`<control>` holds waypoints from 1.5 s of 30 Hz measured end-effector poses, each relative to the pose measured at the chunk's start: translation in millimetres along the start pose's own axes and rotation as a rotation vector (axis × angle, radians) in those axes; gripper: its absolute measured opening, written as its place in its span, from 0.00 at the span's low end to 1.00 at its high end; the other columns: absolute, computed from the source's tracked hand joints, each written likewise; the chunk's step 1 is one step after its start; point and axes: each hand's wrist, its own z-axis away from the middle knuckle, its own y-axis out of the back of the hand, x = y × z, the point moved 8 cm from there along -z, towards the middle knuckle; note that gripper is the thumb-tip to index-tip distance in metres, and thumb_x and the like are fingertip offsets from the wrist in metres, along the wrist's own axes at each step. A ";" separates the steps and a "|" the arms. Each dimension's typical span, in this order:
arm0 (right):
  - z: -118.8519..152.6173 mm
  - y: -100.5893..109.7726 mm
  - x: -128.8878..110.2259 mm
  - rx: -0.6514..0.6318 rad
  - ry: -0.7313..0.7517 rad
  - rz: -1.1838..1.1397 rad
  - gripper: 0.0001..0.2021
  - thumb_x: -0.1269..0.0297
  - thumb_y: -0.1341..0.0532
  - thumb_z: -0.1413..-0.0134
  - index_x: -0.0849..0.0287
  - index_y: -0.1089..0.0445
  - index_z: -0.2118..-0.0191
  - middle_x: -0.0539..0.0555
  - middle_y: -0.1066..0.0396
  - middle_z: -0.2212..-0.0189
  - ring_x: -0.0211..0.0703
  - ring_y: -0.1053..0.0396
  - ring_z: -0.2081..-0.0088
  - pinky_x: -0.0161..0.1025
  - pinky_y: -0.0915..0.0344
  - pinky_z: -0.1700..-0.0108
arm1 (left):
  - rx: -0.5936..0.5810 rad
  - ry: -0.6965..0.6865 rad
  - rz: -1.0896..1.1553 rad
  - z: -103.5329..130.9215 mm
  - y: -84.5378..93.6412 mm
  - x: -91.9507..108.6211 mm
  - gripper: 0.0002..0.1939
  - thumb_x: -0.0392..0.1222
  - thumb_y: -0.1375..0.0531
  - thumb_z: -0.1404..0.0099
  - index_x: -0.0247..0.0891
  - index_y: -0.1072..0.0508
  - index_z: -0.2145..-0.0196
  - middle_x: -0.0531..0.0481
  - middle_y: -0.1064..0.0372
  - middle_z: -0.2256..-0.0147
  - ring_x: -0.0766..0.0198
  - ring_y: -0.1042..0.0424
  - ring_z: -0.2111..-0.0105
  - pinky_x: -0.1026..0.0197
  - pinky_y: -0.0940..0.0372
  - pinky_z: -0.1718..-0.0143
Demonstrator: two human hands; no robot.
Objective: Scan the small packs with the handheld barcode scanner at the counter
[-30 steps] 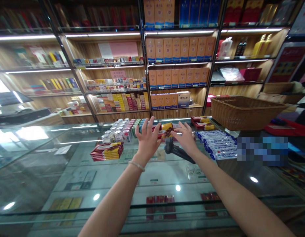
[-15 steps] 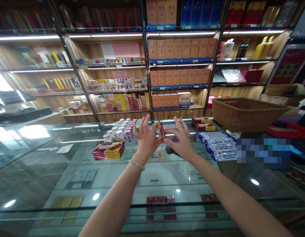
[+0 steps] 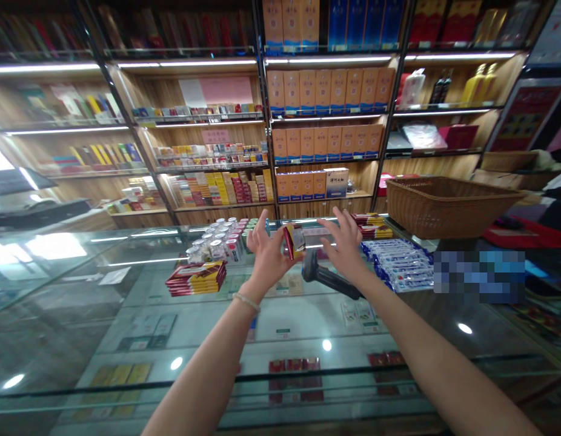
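The left hand [image 3: 268,257] has a small red and yellow pack [image 3: 295,241] pinched between its thumb and fingers. The pack is tilted, up above the glass counter [image 3: 317,315], between the two hands. The right hand [image 3: 346,247] is near the pack but not touching it, and its fingers are spread apart with nothing in them. A pale bracelet [image 3: 246,301] goes around the left wrist. A black hand scanner [image 3: 328,277] is just under the right hand, with its round head toward the left hand. The counter top is shiny and see-through, with bright spots of light on it, and flat packs [image 3: 295,378] show through the glass. On top, a pile of red and yellow packs [image 3: 196,278] is left of the left hand, and little tubs with round lids [image 3: 219,237] stand behind that pile. To the right are blue and white packets [image 3: 401,266] in rows, more red and yellow packs [image 3: 375,227] behind them, and a big brown wicker basket [image 3: 448,212]. Across the room, tall wooden shelves [image 3: 146,85] with bright strips of light fill the wall. They hold orange boxes [image 3: 323,91], tall blue boxes [image 3: 365,24], yellow bottles [image 3: 478,88], and lots of small colorful packs [image 3: 226,188].
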 end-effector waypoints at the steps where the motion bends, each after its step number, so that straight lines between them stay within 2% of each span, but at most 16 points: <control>1: -0.2 -3.0 3.6 -0.028 0.005 0.030 0.24 0.60 0.43 0.35 0.44 0.33 0.34 0.55 0.56 0.23 0.60 0.60 0.24 0.67 0.56 0.30 | -0.025 -0.029 0.019 0.4 -1.5 2.0 0.36 0.63 0.30 0.42 0.46 0.27 0.40 0.37 0.72 0.24 0.31 0.63 0.26 0.30 0.61 0.30; 4: 1.9 -12.6 6.8 -0.131 0.053 0.095 0.34 0.59 0.34 0.42 0.42 0.39 0.30 0.55 0.63 0.22 0.63 0.64 0.24 0.67 0.59 0.29 | -0.088 -0.104 0.056 2.9 -5.6 8.5 0.37 0.64 0.30 0.41 0.47 0.27 0.39 0.39 0.76 0.23 0.31 0.63 0.26 0.32 0.61 0.29; 7: 4.5 -17.3 3.9 -0.201 0.100 0.116 0.40 0.55 0.30 0.47 0.42 0.41 0.29 0.56 0.67 0.21 0.64 0.68 0.23 0.67 0.61 0.29 | -0.123 -0.126 0.054 5.1 -9.7 10.9 0.38 0.67 0.32 0.41 0.47 0.27 0.39 0.38 0.73 0.23 0.32 0.60 0.26 0.33 0.60 0.29; 11: 5.1 -17.3 -0.6 -0.229 0.137 0.109 0.36 0.54 0.29 0.48 0.44 0.36 0.33 0.57 0.67 0.21 0.64 0.70 0.23 0.69 0.62 0.29 | -0.129 -0.142 0.060 6.6 -14.0 10.5 0.39 0.69 0.33 0.41 0.45 0.26 0.40 0.36 0.71 0.24 0.34 0.58 0.27 0.33 0.60 0.30; 17: 3.8 -10.8 -3.5 -0.172 0.170 0.130 0.33 0.51 0.29 0.47 0.46 0.33 0.36 0.59 0.65 0.22 0.65 0.68 0.23 0.71 0.64 0.29 | -0.141 -0.143 0.084 6.3 -15.2 6.5 0.40 0.68 0.32 0.41 0.48 0.29 0.36 0.37 0.73 0.24 0.33 0.60 0.26 0.33 0.62 0.29; 19: 3.0 -7.2 -3.6 -0.143 0.177 0.158 0.32 0.52 0.29 0.47 0.48 0.32 0.37 0.59 0.65 0.22 0.65 0.68 0.23 0.70 0.65 0.29 | -0.140 -0.121 0.080 4.3 -15.0 1.5 0.44 0.68 0.31 0.42 0.50 0.33 0.33 0.38 0.72 0.24 0.34 0.60 0.26 0.34 0.61 0.29; 21: 2.1 -4.0 -2.8 -0.123 0.180 0.191 0.32 0.53 0.29 0.47 0.50 0.33 0.37 0.60 0.65 0.22 0.65 0.68 0.23 0.70 0.66 0.28 | -0.117 -0.090 0.061 1.6 -13.7 -5.9 0.52 0.69 0.31 0.44 0.50 0.41 0.28 0.35 0.68 0.24 0.34 0.59 0.26 0.34 0.60 0.29; 24: 1.5 0.2 -1.9 -0.104 0.190 0.248 0.30 0.57 0.31 0.45 0.53 0.33 0.37 0.61 0.61 0.22 0.65 0.65 0.23 0.71 0.68 0.28 | -0.062 -0.072 0.013 -1.8 -9.5 -14.8 0.64 0.71 0.30 0.47 0.44 0.55 0.24 0.28 0.61 0.25 0.34 0.57 0.26 0.32 0.60 0.30; 26: 1.7 2.6 -2.9 -0.093 0.206 0.281 0.30 0.60 0.32 0.45 0.55 0.33 0.37 0.62 0.59 0.23 0.65 0.64 0.23 0.70 0.70 0.28 | -0.050 -0.096 -0.041 -2.5 -7.0 -14.4 0.66 0.70 0.29 0.47 0.41 0.56 0.24 0.26 0.59 0.26 0.34 0.57 0.26 0.32 0.63 0.29; 32: 4.7 3.9 -12.1 -0.099 0.256 0.305 0.30 0.63 0.34 0.43 0.56 0.35 0.35 0.59 0.59 0.23 0.62 0.66 0.23 0.69 0.75 0.26 | -0.082 -0.141 -0.210 0.4 -2.0 1.4 0.53 0.56 0.24 0.48 0.49 0.39 0.29 0.32 0.55 0.26 0.34 0.54 0.27 0.30 0.70 0.29; 37: 7.8 3.6 -18.8 -0.098 0.282 0.319 0.29 0.64 0.35 0.42 0.57 0.35 0.35 0.59 0.60 0.22 0.62 0.68 0.23 0.69 0.76 0.26 | -0.084 -0.166 -0.241 2.4 -1.7 8.5 0.45 0.49 0.24 0.47 0.50 0.34 0.33 0.35 0.54 0.25 0.37 0.53 0.26 0.30 0.70 0.28; 41: 6.7 2.3 -18.5 -0.114 0.260 0.310 0.30 0.63 0.36 0.40 0.55 0.36 0.33 0.60 0.60 0.22 0.62 0.69 0.23 0.69 0.75 0.26 | -0.062 -0.162 -0.215 1.6 -1.2 5.4 0.37 0.47 0.26 0.44 0.50 0.29 0.38 0.38 0.52 0.26 0.38 0.52 0.26 0.30 0.71 0.28; 43: 4.9 -0.3 -15.9 -0.118 0.209 0.300 0.34 0.61 0.35 0.40 0.53 0.41 0.29 0.60 0.62 0.22 0.63 0.69 0.23 0.70 0.73 0.27 | -0.040 -0.143 -0.201 0.4 1.0 0.5 0.33 0.47 0.27 0.43 0.50 0.28 0.40 0.39 0.52 0.26 0.38 0.52 0.26 0.30 0.71 0.28; 45: 3.7 -5.2 -9.6 -0.121 0.101 0.279 0.43 0.54 0.33 0.41 0.55 0.50 0.25 0.64 0.65 0.22 0.66 0.70 0.23 0.71 0.69 0.28 | -0.018 -0.119 -0.207 -0.5 4.0 -6.4 0.32 0.48 0.28 0.42 0.49 0.28 0.40 0.38 0.53 0.25 0.39 0.53 0.26 0.30 0.71 0.28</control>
